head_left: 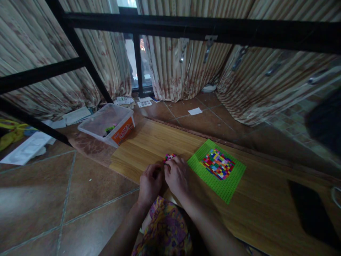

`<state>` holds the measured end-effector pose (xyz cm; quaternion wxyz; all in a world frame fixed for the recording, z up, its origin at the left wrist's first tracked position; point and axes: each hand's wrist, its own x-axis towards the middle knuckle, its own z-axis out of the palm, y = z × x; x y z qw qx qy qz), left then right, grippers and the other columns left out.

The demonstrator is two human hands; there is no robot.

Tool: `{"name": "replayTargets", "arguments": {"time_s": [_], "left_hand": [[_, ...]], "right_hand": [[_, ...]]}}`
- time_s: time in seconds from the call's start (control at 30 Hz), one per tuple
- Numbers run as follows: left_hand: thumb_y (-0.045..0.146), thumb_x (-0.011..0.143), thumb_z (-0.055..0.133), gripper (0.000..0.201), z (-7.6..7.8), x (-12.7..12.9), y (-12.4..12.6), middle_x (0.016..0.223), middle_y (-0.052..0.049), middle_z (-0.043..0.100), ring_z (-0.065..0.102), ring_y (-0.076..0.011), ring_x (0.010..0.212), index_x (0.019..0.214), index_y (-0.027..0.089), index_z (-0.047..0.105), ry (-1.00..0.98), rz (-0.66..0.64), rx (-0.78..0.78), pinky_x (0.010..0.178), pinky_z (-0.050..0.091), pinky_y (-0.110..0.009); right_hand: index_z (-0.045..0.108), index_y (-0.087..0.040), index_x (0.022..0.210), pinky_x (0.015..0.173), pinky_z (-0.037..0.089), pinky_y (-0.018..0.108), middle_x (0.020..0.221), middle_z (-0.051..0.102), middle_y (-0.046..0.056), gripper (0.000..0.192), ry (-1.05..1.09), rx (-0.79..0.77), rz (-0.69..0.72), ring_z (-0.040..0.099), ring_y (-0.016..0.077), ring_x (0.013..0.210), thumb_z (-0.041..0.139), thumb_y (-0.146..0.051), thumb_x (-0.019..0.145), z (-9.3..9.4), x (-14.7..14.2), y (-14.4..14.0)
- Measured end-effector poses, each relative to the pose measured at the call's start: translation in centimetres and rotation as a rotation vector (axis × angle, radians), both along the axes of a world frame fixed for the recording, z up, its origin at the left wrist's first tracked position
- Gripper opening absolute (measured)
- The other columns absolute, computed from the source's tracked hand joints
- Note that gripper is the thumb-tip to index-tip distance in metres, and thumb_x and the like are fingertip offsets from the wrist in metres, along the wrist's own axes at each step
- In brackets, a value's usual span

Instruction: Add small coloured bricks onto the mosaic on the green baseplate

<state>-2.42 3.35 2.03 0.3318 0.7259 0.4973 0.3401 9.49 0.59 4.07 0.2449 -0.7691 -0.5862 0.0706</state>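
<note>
My left hand (pixel 151 182) is closed at the near edge of the wooden bench, its fingers curled inward; what it holds, if anything, is hidden. Just beside it my right hand (pixel 177 175) is also closed, fingers bent and fingertips close to the left hand's. A small cluster of colourful toy bricks (pixel 169 156), pink, red and white among them, shows right beyond my fingers, partly covered by the right hand. To the right lies a green studded baseplate (pixel 229 192), with a multicoloured patch of bricks (pixel 218 164) on its middle.
A clear plastic bin (pixel 92 124) with an orange label and a few green and dark pieces stands at the bench's left end. A dark flat object (pixel 311 209) rests on the wooden top (pixel 144 142) at right. Curtains and a black metal frame (pixel 170 26) rise behind.
</note>
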Motion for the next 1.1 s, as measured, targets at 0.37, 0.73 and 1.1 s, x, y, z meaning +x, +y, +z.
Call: {"name": "replayTargets", "arguments": {"time_s": [0.37,0.73,1.1], "left_hand": [[0.024,0.08,0.055,0.014,0.0,-0.7,-0.4,0.087,-0.003,0.068,0.064,-0.0154,0.08,0.09,0.02,0.064,0.007,0.052,0.003,0.074,0.051,-0.027],[0.027,0.08,0.055,0.016,0.3,-0.9,-0.3,0.085,-0.003,0.067,0.064,-0.0156,0.076,0.09,0.02,0.065,0.008,0.01,0.012,0.07,0.05,-0.026],[0.032,0.082,0.055,0.02,1.0,2.4,-2.1,0.092,-0.005,0.069,0.065,-0.0164,0.078,0.094,0.02,0.065,-0.039,-0.181,-0.018,0.069,0.052,-0.026]], "right_hand": [[0.066,-0.019,0.092,0.082,0.039,0.039,0.1,0.064,0.011,0.009,-0.145,-0.015,-0.1,0.052,0.0264,0.097,0.063,-0.022,0.084,-0.7,-1.0,0.4],[0.064,-0.02,0.09,0.08,0.047,0.029,0.087,0.068,0.005,0.013,0.269,0.231,-0.003,0.063,0.0175,0.084,0.051,-0.017,0.091,1.2,0.3,-1.8],[0.075,-0.025,0.089,0.077,0.054,0.029,0.091,0.072,0.003,0.012,0.728,0.453,-0.343,0.067,0.017,0.084,0.066,-0.025,0.081,-0.8,9.1,-13.0]]}}
